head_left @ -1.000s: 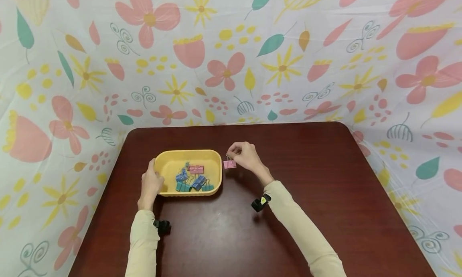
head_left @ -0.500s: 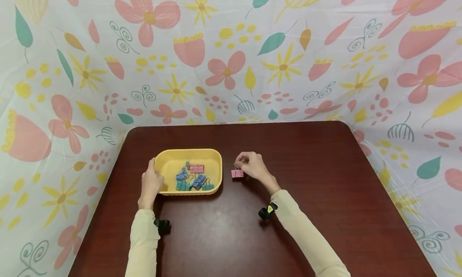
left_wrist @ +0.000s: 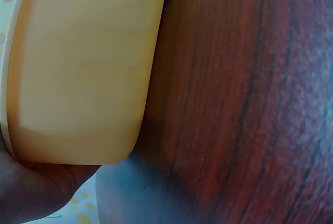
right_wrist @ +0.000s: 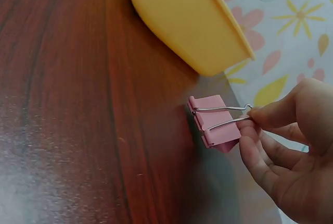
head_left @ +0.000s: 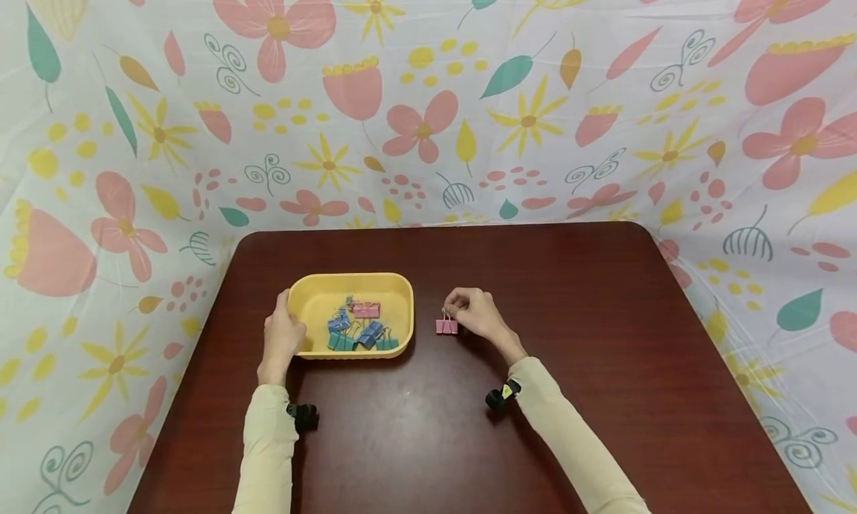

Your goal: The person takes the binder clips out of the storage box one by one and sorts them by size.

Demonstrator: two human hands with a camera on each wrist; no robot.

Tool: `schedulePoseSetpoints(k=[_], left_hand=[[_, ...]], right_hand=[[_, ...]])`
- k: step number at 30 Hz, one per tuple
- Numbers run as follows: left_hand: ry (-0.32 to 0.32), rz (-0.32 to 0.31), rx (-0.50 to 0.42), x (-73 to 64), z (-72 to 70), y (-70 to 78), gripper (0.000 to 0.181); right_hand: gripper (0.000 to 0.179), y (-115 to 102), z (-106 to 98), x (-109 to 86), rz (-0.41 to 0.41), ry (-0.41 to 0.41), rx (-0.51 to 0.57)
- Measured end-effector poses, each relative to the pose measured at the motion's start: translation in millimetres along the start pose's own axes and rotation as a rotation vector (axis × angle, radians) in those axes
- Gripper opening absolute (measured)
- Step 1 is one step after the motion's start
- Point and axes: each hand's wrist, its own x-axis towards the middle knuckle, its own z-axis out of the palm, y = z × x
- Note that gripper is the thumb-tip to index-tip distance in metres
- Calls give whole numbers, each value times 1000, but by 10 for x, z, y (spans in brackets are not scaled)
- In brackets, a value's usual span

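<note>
My right hand [head_left: 477,312] pinches a pink binder clip [right_wrist: 213,121] by its wire handles, between thumb and fingertips. In the head view the pink binder clip [head_left: 446,326] hangs low over the table, to the right of a yellow tray [head_left: 407,306]. My left hand [head_left: 282,338] grips the tray's left end, thumb over the rim and fingers outside. From the left wrist view, the yellow tray [left_wrist: 88,73] fills the left part, with the left hand [left_wrist: 39,190] at its lower corner. Inside the tray lie blue binder clips [head_left: 370,335], teal binder clips [head_left: 342,341] and a pink one.
The dark reddish-brown table [head_left: 402,439] carries the tray on its left half. A floral cloth [head_left: 428,112] rises behind the table and along both sides. Each wrist wears a small black camera, one on the left sleeve [head_left: 268,432], one on the right.
My right hand has moved right and toward the table's near side with the pink binder clip, away from the tray's right edge. The left hand has stayed on the tray.
</note>
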Motion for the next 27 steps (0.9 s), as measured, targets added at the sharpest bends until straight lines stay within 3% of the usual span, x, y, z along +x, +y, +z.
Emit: schedulePoseSetpoints(k=[20, 27], left_hand=[[10, 0, -6, 3, 1, 18, 60], [15, 8, -7, -9, 7, 7, 58]], right_hand=[[10, 23, 31, -30, -8, -6, -29], [16, -14, 38, 40, -74, 48, -30]])
